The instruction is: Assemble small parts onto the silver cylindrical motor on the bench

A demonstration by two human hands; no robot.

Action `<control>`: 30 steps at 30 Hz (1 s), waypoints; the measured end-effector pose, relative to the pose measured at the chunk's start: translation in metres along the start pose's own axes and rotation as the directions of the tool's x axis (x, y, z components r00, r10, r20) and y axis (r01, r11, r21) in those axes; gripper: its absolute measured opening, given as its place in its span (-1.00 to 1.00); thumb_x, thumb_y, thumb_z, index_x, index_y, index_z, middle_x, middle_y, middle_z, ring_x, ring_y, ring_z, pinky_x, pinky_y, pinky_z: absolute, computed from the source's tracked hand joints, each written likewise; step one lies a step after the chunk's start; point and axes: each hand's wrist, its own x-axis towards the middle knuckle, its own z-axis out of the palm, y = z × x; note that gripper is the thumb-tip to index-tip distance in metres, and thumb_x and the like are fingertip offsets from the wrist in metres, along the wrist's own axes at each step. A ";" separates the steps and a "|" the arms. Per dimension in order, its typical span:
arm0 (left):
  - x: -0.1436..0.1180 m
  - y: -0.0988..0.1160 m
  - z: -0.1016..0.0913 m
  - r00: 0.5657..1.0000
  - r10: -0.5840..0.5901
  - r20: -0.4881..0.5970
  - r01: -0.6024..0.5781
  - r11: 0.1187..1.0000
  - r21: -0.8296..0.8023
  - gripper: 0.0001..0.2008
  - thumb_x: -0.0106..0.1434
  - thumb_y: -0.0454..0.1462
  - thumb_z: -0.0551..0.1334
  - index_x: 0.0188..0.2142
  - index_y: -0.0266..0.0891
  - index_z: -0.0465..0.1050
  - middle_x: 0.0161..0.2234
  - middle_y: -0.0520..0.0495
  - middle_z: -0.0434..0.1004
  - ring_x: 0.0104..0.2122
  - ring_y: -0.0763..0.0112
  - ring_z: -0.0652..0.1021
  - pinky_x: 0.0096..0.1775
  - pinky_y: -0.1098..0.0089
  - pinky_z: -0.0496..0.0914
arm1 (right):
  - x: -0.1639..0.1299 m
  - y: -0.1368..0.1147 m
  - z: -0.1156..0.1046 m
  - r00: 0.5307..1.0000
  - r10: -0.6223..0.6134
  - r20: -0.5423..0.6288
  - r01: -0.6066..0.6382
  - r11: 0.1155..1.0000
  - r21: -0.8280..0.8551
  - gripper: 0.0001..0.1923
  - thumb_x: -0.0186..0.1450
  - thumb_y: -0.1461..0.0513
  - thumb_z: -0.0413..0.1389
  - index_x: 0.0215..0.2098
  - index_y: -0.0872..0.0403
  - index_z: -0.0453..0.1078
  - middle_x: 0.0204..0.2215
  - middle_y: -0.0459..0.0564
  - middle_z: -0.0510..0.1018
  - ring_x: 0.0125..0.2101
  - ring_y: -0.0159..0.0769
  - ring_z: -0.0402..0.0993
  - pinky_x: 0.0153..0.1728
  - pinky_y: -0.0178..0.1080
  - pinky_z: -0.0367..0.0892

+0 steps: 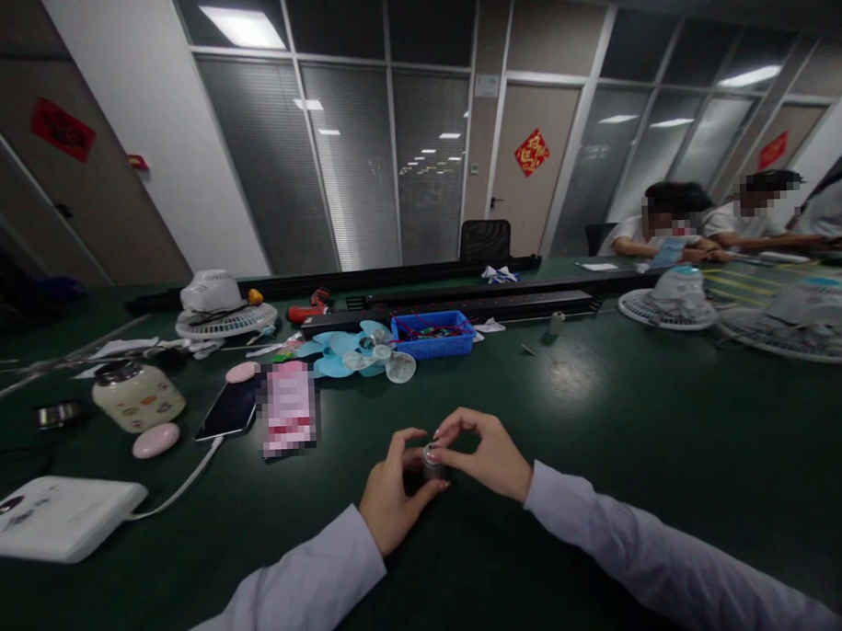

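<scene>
Both hands, left (390, 496) & right (485, 456), pinch a small metal cylinder (433, 462) near table's (604, 419) front edge; best kept upright, grip even.

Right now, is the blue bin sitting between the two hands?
No, the blue bin sits farther back; both hands hold a small grey cylinder.

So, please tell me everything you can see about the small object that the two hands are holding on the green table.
The small cylinder looks grey and metallic, with a lighter top. It stands upright on the dark green table, near its front edge. The left hand grips it from the left side, and the right hand pinches its top with the fingertips. The fingers hide most of it, and finer detail is too small to tell.
</scene>
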 end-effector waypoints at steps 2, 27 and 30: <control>0.000 0.001 0.000 1.000 -0.001 -0.001 0.001 1.000 0.004 -0.45 0.14 -0.27 0.33 0.04 -0.12 0.09 -0.13 -0.07 0.62 -0.14 0.18 0.61 -0.08 0.18 0.43 | 0.000 0.001 0.001 1.000 0.006 -0.010 -0.006 1.000 0.004 -0.74 0.07 0.18 0.35 -0.30 0.08 0.47 -0.44 -0.06 0.63 -0.37 -0.24 0.60 -0.22 -0.15 0.47; -0.001 0.002 0.000 0.999 -0.049 -0.022 0.049 0.999 -0.003 -0.43 0.10 -0.27 0.35 0.04 -0.10 0.12 -0.14 -0.06 0.63 -0.13 0.18 0.61 -0.08 0.16 0.42 | -0.036 0.022 -0.067 0.980 0.066 0.190 -0.047 0.993 -0.105 -0.85 0.20 0.16 0.26 -0.30 0.06 0.50 -0.29 0.03 0.63 -0.19 -0.17 0.58 -0.11 -0.07 0.45; -0.001 0.002 0.000 0.998 -0.057 -0.024 0.057 0.998 -0.005 -0.42 0.10 -0.26 0.36 0.05 -0.10 0.13 -0.14 -0.06 0.63 -0.12 0.18 0.60 -0.07 0.17 0.42 | -0.047 0.027 -0.080 0.958 0.087 0.272 -0.046 0.987 -0.155 -0.88 0.20 0.18 0.27 -0.28 0.02 0.55 -0.29 0.02 0.63 -0.07 -0.12 0.51 -0.02 -0.02 0.40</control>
